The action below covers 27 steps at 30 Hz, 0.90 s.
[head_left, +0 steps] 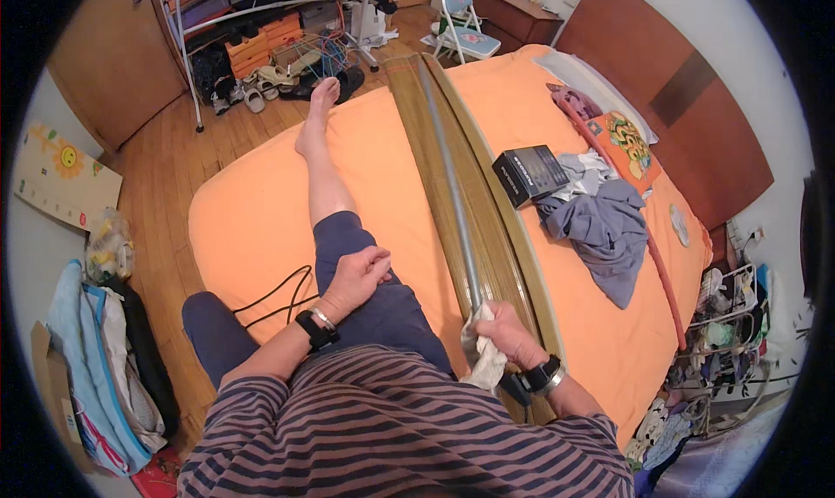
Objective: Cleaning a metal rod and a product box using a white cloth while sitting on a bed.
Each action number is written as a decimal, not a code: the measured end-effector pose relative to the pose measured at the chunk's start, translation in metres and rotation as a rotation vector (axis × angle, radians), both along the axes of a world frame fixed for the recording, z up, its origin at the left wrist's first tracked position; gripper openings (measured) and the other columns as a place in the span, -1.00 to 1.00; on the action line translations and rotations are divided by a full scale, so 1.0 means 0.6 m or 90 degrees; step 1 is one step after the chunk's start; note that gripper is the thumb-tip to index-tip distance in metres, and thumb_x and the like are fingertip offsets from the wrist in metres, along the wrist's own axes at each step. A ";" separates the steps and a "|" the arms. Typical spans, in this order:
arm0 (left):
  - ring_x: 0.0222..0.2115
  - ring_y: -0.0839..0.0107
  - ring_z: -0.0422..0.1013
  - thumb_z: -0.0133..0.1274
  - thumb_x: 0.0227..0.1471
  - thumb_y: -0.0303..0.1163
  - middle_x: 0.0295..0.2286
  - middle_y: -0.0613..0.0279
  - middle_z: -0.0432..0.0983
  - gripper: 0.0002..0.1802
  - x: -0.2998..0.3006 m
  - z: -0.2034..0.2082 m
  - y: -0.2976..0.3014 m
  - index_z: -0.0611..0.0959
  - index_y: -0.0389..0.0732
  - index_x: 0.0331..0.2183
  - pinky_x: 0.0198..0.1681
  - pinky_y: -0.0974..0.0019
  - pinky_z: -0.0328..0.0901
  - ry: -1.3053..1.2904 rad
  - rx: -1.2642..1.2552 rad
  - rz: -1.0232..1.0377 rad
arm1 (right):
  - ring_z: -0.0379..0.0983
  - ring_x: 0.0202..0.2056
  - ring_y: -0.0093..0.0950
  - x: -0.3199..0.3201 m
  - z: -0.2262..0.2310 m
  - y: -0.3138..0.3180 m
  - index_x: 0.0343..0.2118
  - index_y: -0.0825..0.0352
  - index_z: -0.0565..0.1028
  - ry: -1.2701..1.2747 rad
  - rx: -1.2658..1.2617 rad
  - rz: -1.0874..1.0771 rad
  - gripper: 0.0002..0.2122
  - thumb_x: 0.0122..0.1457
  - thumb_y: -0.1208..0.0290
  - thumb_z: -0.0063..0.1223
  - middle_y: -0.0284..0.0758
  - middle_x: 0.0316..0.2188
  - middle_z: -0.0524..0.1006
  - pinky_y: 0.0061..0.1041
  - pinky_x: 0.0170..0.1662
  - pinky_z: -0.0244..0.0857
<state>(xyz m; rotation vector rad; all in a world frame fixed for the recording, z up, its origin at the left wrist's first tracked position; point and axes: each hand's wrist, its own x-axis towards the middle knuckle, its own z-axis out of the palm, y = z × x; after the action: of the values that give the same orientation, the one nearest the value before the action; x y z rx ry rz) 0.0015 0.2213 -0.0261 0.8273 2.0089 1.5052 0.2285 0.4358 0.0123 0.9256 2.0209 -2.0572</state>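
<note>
Head view: right hand (513, 334) clamps a white cloth (481, 352) against the folded bamboo mat (465, 193), mid-wipe; left hand (355, 276) rests curled, empty, on the thigh. Next likely calls for sliding the cloth farther away along the mat.

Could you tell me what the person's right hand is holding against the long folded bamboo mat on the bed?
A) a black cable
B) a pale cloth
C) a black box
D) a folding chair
B: the right hand grips a crumpled pale cloth pressed at the near end of the folded bamboo mat, while the black box lies apart on the orange bed.
</note>
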 end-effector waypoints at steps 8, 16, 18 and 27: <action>-0.18 0.17 0.56 0.01 0.23 0.00 -0.24 0.03 0.56 -0.50 -0.113 0.148 -0.081 0.49 -0.27 -0.09 -0.22 0.04 0.54 -0.302 0.423 0.182 | 0.46 -0.52 -0.59 -0.060 0.151 -0.108 -0.45 0.43 0.49 0.033 0.049 0.239 -0.90 -0.05 0.55 0.13 -0.35 -0.61 0.51 -0.52 -0.44 0.33; -0.37 0.34 0.47 0.01 0.23 -0.14 -0.43 0.24 0.48 -0.70 -0.102 0.209 -0.301 0.59 -0.19 -0.36 -0.22 0.04 0.44 -0.252 0.583 0.332 | 0.49 -0.43 -0.05 -0.138 0.174 -0.171 -0.43 0.42 0.44 0.250 0.662 0.602 -0.79 -0.12 0.41 0.12 -0.06 -0.48 0.50 -0.10 -0.31 0.35; -0.41 0.34 0.47 0.02 0.19 -0.17 -0.45 0.18 0.51 -0.72 -0.058 0.173 -0.348 0.58 -0.19 -0.38 -0.25 0.05 0.44 -0.249 0.555 0.411 | 0.50 -0.45 -0.15 -0.169 0.152 -0.175 -0.43 0.37 0.41 0.427 0.846 0.596 -0.80 -0.16 0.49 0.15 -0.14 -0.49 0.46 -0.19 -0.38 0.36; -0.43 0.12 0.63 0.01 0.21 -0.01 -0.46 0.05 0.62 -0.53 0.077 0.048 -0.451 0.60 -0.29 -0.34 -0.50 0.16 0.56 -0.567 0.307 0.525 | 0.49 -0.41 -0.27 -0.323 0.044 -0.166 -0.45 0.27 0.41 0.584 0.911 0.552 -0.85 -0.08 0.45 0.15 -0.28 -0.49 0.40 -0.29 -0.42 0.39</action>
<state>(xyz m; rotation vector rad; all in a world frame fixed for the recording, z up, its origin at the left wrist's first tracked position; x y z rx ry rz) 0.0479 -0.0493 0.0025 -0.5945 1.3144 2.2770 0.0350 0.3363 0.0385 -1.0615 3.2911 -0.2934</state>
